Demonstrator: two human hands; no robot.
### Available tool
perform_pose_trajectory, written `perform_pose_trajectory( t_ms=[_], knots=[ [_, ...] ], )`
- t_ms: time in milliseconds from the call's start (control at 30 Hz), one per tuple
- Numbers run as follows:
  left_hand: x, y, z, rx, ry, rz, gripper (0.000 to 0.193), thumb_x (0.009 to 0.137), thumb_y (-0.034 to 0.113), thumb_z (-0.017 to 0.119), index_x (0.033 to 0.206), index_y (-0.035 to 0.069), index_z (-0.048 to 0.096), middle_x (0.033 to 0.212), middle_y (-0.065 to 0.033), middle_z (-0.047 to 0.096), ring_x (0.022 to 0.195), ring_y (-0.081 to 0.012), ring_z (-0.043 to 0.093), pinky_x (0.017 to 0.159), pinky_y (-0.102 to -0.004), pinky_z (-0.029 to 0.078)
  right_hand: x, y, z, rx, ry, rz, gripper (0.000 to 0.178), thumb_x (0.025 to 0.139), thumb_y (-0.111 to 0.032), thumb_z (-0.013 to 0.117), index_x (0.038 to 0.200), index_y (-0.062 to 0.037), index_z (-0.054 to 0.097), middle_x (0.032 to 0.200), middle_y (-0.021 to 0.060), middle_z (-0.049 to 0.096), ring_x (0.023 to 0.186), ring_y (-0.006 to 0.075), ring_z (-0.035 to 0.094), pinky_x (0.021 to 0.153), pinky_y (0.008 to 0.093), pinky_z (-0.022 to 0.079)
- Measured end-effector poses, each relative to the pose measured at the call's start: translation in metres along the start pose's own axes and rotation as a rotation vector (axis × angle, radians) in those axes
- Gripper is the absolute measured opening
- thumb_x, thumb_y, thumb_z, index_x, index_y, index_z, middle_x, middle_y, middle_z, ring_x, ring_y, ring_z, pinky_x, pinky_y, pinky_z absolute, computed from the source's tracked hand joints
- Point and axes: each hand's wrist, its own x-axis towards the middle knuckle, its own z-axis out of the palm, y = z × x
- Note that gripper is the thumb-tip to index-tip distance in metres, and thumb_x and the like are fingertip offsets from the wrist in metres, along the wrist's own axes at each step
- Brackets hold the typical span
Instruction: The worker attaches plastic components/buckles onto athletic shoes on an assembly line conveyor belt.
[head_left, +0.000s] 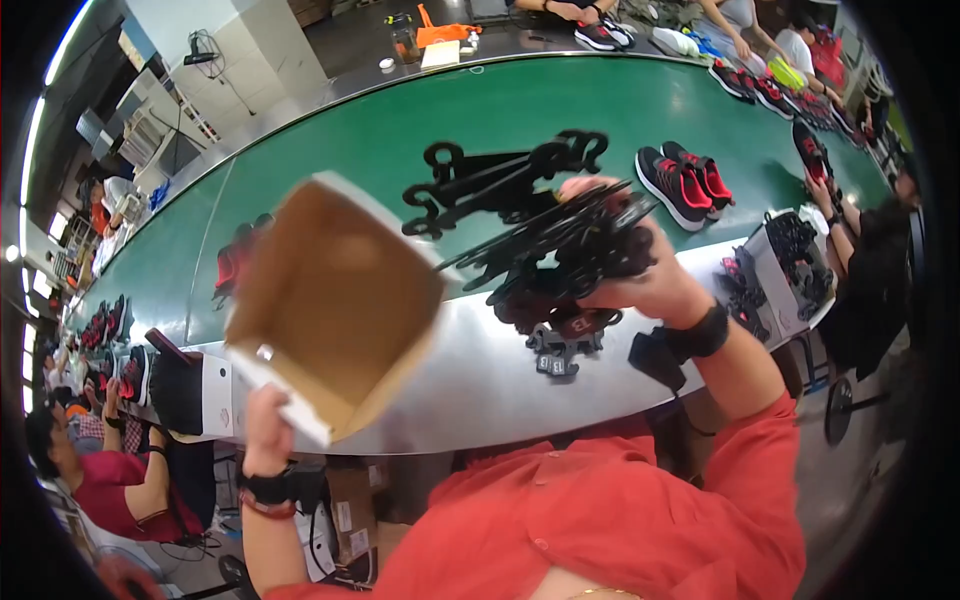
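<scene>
My left hand point(268, 432) grips the lower left edge of a cardboard box point(345, 290), white outside and brown inside. The box is tilted with its open side facing me, and I see nothing inside it. In my right hand point(660, 285) is a thick bunch of black plastic hangers point(560, 230) with hooked ends, held up over the bench edge. A few more black hangers point(560, 350) with small printed tags show just below the bunch; whether they hang from it or lie on the metal, I cannot tell.
A green conveyor belt point(400, 110) runs behind a metal ledge point(440, 410). Black-and-red sneakers point(685, 188) stand on the belt at right. A white box of black hangers point(795, 265) sits further right. Co-workers handle shoes on both sides and across the belt.
</scene>
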Motion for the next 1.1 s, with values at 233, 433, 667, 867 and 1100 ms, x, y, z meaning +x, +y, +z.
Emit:
perform_pose_trajectory(
  t_ms=[233,433,667,867,1100],
  knots=[
    [0.020,-0.004,0.169,0.092,-0.518,-0.170,0.014,0.077,0.006,0.049,0.086,0.002,0.059,0.083,-0.0036,0.061,0.076,-0.0142,0.058,0.069,-0.0285,0.047,-0.025,-0.077,-0.023,-0.414,0.007,-0.307,0.079,0.062,0.000,0.083,0.129,-0.0063,0.042,0.119,0.0044,0.053,0.113,0.0139,0.050,0.095,0.0298,0.043],
    [-0.003,-0.026,0.255,0.256,-1.012,-0.117,0.041,0.081,0.008,0.049,0.121,0.005,0.046,0.101,-0.0039,0.052,0.088,-0.0138,0.049,0.077,-0.0270,0.043,-0.075,-0.095,-0.015,-1.315,-0.116,-0.114,0.047,0.071,-0.009,0.068,0.115,-0.0102,0.054,0.116,0.0096,0.052,0.108,0.0357,0.052,0.089,0.0400,0.045],
    [-0.033,-0.046,0.329,0.319,-1.071,-0.370,0.053,0.078,0.006,0.047,0.129,0.007,0.035,0.109,-0.0070,0.048,0.090,-0.0154,0.051,0.074,-0.0291,0.046,-0.162,-0.074,-0.034,-1.525,-0.228,0.342,0.063,0.075,-0.008,0.062,0.136,-0.0159,0.046,0.141,0.0135,0.041,0.124,0.0475,0.038,0.101,0.0524,0.036],
    [-0.064,-0.053,0.380,0.367,-1.177,-0.410,0.049,0.078,0.008,0.045,0.126,0.002,0.039,0.110,-0.0103,0.052,0.095,-0.0194,0.054,0.080,-0.0328,0.047,-0.211,-0.111,-0.059,-1.080,0.187,0.290,0.022,0.078,-0.012,0.066,0.099,-0.0062,0.066,0.115,0.0156,0.060,0.100,0.0331,0.060,0.087,0.0384,0.049],
    [-0.102,-0.070,0.410,0.602,-1.256,-0.495,0.021,0.080,0.014,0.048,0.097,0.004,0.054,0.089,-0.0064,0.058,0.081,-0.0194,0.060,0.071,-0.0340,0.050,-0.356,-0.157,-0.078,-1.180,1.304,0.168,0.011,0.086,-0.011,0.063,0.092,-0.0024,0.066,0.079,0.0030,0.064,0.066,0.0088,0.058,0.059,0.0234,0.046]
  ],
)
